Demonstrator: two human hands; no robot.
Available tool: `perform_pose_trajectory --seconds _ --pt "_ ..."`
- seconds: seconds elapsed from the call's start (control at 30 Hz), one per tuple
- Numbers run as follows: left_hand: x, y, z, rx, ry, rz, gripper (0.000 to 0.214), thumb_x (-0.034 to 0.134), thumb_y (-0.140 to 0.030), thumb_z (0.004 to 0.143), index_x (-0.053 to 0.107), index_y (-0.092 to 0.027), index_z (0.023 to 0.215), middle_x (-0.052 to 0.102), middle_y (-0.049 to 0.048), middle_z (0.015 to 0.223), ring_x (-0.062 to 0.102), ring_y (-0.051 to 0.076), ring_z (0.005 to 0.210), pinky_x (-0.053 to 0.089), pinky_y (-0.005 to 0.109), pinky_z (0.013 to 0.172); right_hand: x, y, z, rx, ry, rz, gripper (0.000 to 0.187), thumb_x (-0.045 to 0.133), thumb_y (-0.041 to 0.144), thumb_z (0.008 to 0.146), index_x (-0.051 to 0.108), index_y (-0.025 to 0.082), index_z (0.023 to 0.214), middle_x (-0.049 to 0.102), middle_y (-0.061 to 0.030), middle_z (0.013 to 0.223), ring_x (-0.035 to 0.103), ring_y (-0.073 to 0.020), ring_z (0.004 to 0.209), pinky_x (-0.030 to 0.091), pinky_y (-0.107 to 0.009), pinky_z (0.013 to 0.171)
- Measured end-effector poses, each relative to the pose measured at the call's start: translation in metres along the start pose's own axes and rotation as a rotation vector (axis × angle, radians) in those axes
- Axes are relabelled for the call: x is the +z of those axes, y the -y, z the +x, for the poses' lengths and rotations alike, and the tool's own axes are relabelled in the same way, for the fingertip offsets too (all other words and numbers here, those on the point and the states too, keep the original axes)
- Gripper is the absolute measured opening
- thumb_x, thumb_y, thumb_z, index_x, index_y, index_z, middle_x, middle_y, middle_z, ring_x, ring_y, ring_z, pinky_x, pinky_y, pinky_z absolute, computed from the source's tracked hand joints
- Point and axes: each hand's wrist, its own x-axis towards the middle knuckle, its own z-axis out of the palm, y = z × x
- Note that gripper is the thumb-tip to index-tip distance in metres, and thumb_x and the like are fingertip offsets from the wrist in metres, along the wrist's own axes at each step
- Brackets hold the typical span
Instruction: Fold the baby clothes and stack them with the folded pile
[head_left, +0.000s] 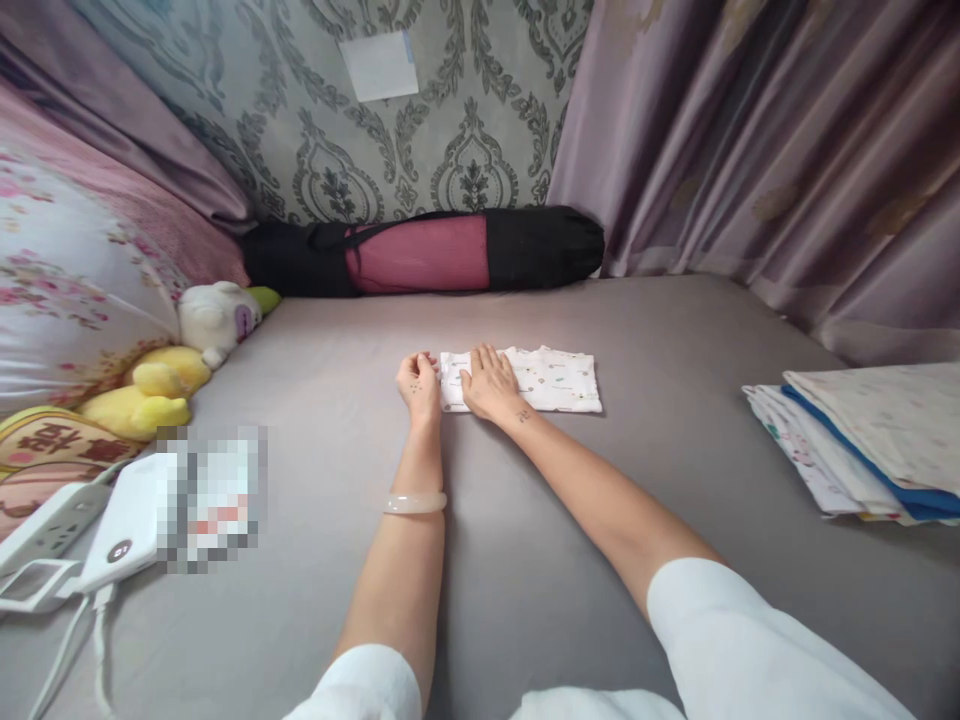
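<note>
A small white printed cloth [547,380], folded into a flat rectangle, lies on the grey bed sheet [525,520] ahead of me. My right hand [491,383] rests flat on the cloth's left part, fingers stretched out. My left hand [418,383] is at the cloth's left edge with fingers curled, touching or pinching that edge; what it grips is hard to see. A pale bangle [415,502] sits on my left wrist.
A stack of folded cloths [862,440] lies at the right. A black and red roll bag [424,252] lies along the patterned wall. Plush toys [187,350], a floral pillow [67,290], a power strip [45,530] and a white device [124,535] are at the left. Curtains [772,150] hang at the right.
</note>
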Motion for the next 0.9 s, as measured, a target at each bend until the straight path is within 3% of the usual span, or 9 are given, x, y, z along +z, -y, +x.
perform_pose_trajectory --seconds 0.2,0.37,0.57,0.9 --pt "0.0 -0.001 0.0 -0.005 -0.011 -0.021 0.019 0.048 -0.027 0.086 0.062 -0.015 0.087 0.067 0.004 0.077 0.064 0.012 0.067 0.051 0.024 0.067 0.013 -0.001 0.001 -0.006 0.006 -0.013 0.061 0.028 0.035 0.1 0.032 -0.002 0.149 0.028 -0.0175 0.157 0.019 -0.0276 0.146 0.01 -0.041 0.118" --pt "0.0 -0.001 0.001 -0.009 -0.018 -0.029 0.018 0.048 -0.027 0.086 0.062 -0.015 0.086 0.067 0.0043 0.077 0.064 0.012 0.067 0.052 0.025 0.068 0.011 0.005 0.004 -0.006 0.015 -0.025 0.061 0.028 0.034 0.099 0.033 -0.001 0.148 0.027 -0.0175 0.157 0.018 -0.0271 0.147 0.008 -0.043 0.119" --pt "-0.002 -0.002 0.003 0.002 -0.03 -0.034 0.019 0.047 -0.027 0.086 0.062 -0.015 0.086 0.066 0.0042 0.077 0.062 0.012 0.065 0.051 0.025 0.068 0.01 0.026 0.005 -0.142 0.049 0.017 0.059 0.024 0.033 0.1 0.03 0.003 0.151 0.025 -0.0139 0.159 0.015 -0.0238 0.148 0.007 -0.04 0.12" --pt "-0.003 -0.003 0.003 0.015 -0.029 -0.016 0.018 0.047 -0.027 0.087 0.061 -0.015 0.087 0.066 0.0045 0.078 0.063 0.012 0.067 0.052 0.026 0.071 0.016 0.029 0.007 -0.129 0.116 0.05 0.061 0.022 0.035 0.1 0.025 0.003 0.152 0.023 -0.0135 0.159 0.016 -0.0245 0.148 0.01 -0.042 0.12"
